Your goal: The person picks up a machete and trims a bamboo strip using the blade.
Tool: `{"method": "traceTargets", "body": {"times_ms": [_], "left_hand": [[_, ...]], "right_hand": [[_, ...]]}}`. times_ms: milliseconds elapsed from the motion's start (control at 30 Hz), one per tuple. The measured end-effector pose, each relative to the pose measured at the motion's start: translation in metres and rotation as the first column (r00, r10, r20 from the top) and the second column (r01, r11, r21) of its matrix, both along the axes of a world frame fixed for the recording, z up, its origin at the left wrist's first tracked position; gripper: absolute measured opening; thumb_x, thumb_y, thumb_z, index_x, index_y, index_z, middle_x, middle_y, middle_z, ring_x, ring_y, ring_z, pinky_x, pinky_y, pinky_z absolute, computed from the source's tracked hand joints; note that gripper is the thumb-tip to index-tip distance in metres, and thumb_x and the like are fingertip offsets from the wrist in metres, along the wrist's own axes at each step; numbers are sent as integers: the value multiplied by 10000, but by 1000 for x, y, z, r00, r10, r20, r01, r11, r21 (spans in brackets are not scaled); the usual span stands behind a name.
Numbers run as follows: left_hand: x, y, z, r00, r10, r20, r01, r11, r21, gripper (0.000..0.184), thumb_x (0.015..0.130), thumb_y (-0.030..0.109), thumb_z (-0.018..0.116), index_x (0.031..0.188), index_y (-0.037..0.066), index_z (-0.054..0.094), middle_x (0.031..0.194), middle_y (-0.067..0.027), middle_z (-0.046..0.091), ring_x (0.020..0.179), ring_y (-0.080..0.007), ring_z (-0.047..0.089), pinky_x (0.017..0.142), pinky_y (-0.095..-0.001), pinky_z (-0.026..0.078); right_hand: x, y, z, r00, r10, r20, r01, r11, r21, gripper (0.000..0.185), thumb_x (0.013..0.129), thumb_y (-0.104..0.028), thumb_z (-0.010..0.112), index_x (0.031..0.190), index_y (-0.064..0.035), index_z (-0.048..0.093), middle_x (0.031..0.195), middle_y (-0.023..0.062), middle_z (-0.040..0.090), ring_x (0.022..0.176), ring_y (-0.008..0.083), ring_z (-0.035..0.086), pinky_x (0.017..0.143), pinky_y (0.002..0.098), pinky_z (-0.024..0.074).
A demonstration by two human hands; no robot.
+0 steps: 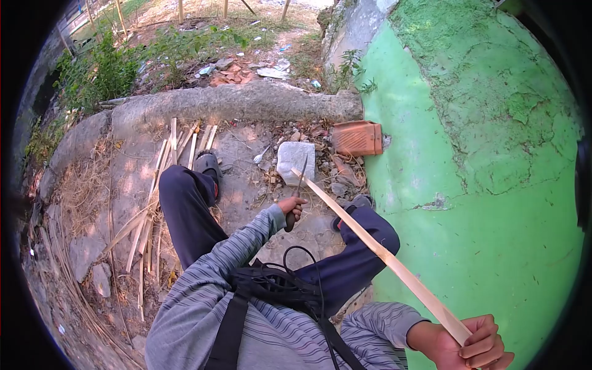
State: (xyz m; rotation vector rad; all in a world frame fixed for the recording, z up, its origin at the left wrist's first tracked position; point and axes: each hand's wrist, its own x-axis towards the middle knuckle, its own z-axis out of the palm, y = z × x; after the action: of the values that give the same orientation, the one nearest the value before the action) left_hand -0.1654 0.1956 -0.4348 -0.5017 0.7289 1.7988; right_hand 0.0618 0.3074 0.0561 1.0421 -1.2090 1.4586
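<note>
My left hand (291, 208) is closed round the handle of a knife (301, 182), its dark blade pointing away from me over a pale stone block (296, 159). A long, pale strip of split bamboo (385, 254) runs diagonally from the block to the lower right. Its far tip lies by the blade; whether they touch I cannot tell. At the lower right, the fingers of my right hand (478, 346) wrap round the strip's near end.
Several bamboo strips (148, 222) lie on the ground to my left. A ridged orange brick (357, 137) sits beside the green wall (468, 259), amid rubble. A low concrete ledge (234, 102) crosses in front. Dark cords (308, 262) hang at my chest.
</note>
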Motion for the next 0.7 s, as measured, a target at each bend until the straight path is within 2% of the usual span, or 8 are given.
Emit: {"method": "traceTargets", "body": {"times_ms": [67, 167, 200, 267, 300, 367, 467, 700], "left_hand": [[1, -3, 24, 999, -16, 37, 14, 999, 51, 287, 936, 140, 595, 790, 168, 350, 568, 91, 304, 423, -29, 280, 416, -224, 282], [9, 0, 59, 986, -112, -124, 117, 993, 31, 292, 927, 119, 599, 766, 145, 357, 569, 79, 324, 421, -41, 295, 406, -240, 289], [13, 0, 65, 986, -113, -125, 117, 993, 30, 292, 927, 119, 599, 766, 145, 357, 569, 79, 324, 421, -41, 295, 406, -240, 289], [21, 0, 77, 883, -171, -437, 141, 985, -99, 260, 883, 89, 624, 767, 114, 393, 572, 52, 384, 414, -68, 351, 390, -253, 302], [22, 0, 77, 882, -174, -439, 143, 984, -102, 260, 883, 89, 624, 767, 114, 393, 572, 52, 384, 414, -68, 351, 390, -253, 302], [22, -2, 76, 786, -220, -578, 128, 972, -196, 227, 828, 72, 647, 768, 79, 429, 583, 12, 449, 416, -96, 421, 374, -268, 326], [21, -11, 82, 703, -278, -655, 125, 955, -270, 220, 797, 75, 660, 762, 61, 443, 592, -7, 480, 422, -106, 463, 370, -274, 353], [29, -14, 60, 701, -376, -606, 184, 916, -356, 210, 783, 108, 672, 768, 55, 469, 592, -14, 486, 434, -106, 470, 383, -281, 375]], "right_hand": [[1, 1, -1, 999, -40, -8, 39, 997, -63, 356, 1023, -387, 277, 772, -147, 355, 548, -46, 264, 434, 78, 266, 465, 270, 215], [1, 12, -1, 998, -52, 21, 53, 996, -66, 351, 1023, -386, 270, 779, -148, 354, 554, -41, 266, 439, 85, 267, 477, 274, 224], [1, 12, -1, 998, -52, 20, 53, 996, -67, 351, 1023, -386, 270, 779, -148, 354, 554, -41, 266, 439, 85, 267, 477, 274, 224], [2, 13, 0, 999, -15, 31, 17, 998, -54, 350, 1017, -402, 277, 790, -150, 363, 564, -39, 265, 443, 85, 263, 483, 277, 225], [3, 12, 0, 999, -17, 28, 19, 998, -56, 350, 1017, -402, 277, 790, -150, 363, 564, -39, 265, 443, 85, 263, 483, 277, 225], [5, 8, -2, 1000, 9, 15, -8, 998, -66, 352, 1009, -418, 301, 797, -147, 373, 566, -44, 267, 440, 82, 256, 483, 271, 219], [9, 6, -5, 999, -34, -1, 34, 995, -92, 346, 1001, -426, 327, 801, -149, 380, 561, -50, 262, 438, 79, 255, 478, 267, 209], [6, 4, -5, 999, -45, -24, 42, 994, -98, 340, 1006, -421, 331, 801, -153, 377, 554, -51, 256, 437, 68, 259, 474, 263, 210]]}}
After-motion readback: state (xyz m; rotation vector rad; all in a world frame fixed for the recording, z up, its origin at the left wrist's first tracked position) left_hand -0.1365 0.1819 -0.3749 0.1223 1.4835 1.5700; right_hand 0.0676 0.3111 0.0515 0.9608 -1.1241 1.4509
